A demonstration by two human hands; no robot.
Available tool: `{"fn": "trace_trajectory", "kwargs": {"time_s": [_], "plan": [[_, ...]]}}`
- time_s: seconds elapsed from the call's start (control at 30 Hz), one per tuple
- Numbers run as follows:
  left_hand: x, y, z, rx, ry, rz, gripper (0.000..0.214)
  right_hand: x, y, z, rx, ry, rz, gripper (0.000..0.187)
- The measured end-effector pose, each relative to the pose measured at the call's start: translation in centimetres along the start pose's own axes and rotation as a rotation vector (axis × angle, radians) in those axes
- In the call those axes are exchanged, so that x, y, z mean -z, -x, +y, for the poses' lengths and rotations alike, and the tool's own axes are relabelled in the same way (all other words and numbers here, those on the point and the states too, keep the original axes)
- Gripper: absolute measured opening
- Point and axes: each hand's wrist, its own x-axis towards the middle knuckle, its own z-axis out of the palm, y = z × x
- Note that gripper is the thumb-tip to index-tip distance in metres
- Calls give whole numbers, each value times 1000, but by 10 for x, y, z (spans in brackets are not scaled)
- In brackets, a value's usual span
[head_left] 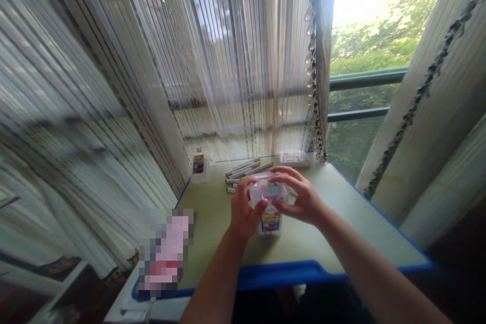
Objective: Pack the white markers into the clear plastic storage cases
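Over the middle of the table, both my hands grip a clear plastic box (269, 192) with something faintly coloured showing inside. My left hand (245, 208) holds its left side, thumb at the near edge and fingers behind. My right hand (299, 196) has its thumb on the near right corner and its fingers over the top and far side. Just below the box stands a small clear case with a yellow and blue label (270, 223); its upper part is hidden. Several white markers (243, 168) lie loosely behind my hands, some partly covered by them.
A clear case with a dark and yellow label (198, 164) is at the far left corner. Another white, clear case (293, 158) lies at the back edge. A blurred pink item (172, 248) is on the left. The table (360, 233) has a blue rim; curtains (235, 61) hang behind it.
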Motion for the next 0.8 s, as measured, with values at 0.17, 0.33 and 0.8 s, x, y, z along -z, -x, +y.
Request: {"fn": "trace_trajectory", "kwargs": {"time_s": [0.17, 0.33, 0.8], "plan": [[-8, 3, -3, -186, -94, 118, 38, -2, 3, 1, 40, 27, 14, 39], [-15, 4, -3, -227, -97, 162, 36, -6, 9, 2, 47, 62, 54, 37], [-13, 5, -5, -272, -101, 167, 41, -11, 18, 4, 135, 289, -53, 75]]}}
